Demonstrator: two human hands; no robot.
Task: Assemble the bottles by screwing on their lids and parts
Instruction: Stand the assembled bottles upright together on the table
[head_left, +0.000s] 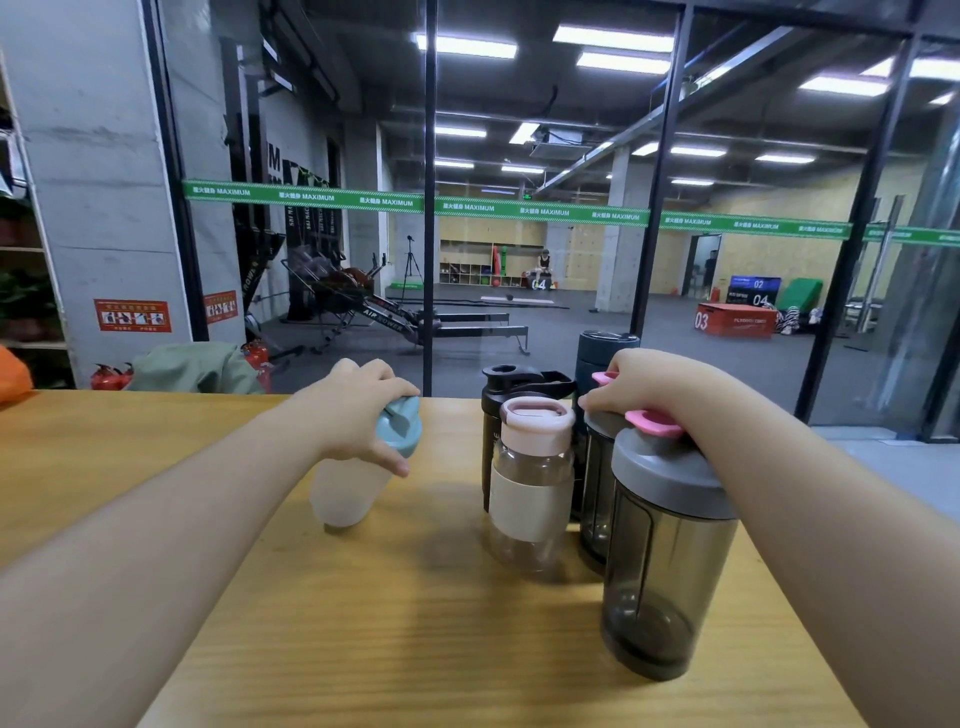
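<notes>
My left hand (358, 410) grips the teal lid (402, 428) of a frosted white shaker bottle (350, 491), which leans on the wooden table (363, 623). My right hand (641, 387) rests over the grey-and-pink lid of a smoky bottle (597, 499) in a cluster on the right. In front of it stands a bigger smoky bottle (665, 571) with a grey lid and pink tab. A clear bottle with a pale pink lid (530, 483), a black bottle (511, 384) and a dark blue one (602, 348) stand close by, lids on.
A glass wall with black frames (429, 208) runs along the table's far edge, with a gym hall behind it. A green bundle (197, 369) and an orange object (13, 376) lie past the table's far left end.
</notes>
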